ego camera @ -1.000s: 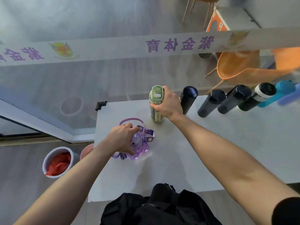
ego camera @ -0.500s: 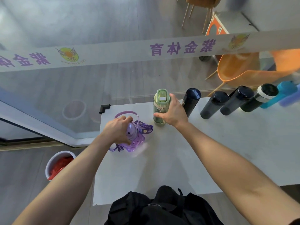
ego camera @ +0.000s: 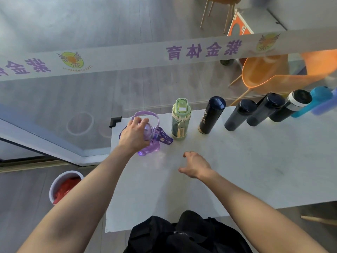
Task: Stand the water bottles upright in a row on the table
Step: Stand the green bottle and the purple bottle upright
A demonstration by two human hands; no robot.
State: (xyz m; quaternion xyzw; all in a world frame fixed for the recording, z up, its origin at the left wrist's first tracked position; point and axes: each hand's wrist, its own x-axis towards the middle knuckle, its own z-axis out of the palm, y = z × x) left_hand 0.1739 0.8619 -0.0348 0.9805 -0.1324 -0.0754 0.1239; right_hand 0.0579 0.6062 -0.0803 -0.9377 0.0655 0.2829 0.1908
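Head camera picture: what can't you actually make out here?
- Purple bottle: the left hand covers its lid, so the grip and whether the base sits flat stay unclear.
- Blue bottle: blurred at the right edge; the one beyond it is cut off.
- Black bag: cut off by the bottom edge.
- Right hand: open, holding nothing.

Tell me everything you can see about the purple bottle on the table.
The purple bottle is a squat, rounded, translucent lilac container that looks like plastic. A pale purple loop handle arches over its top, and a darker purple printed strap trails off its right side onto the table. It sits near the table's far left corner, at the left end of the row, just left of the green bottle and apart from it. The left hand covers its top in a grip, hiding the lid, so its exact tilt is unclear.
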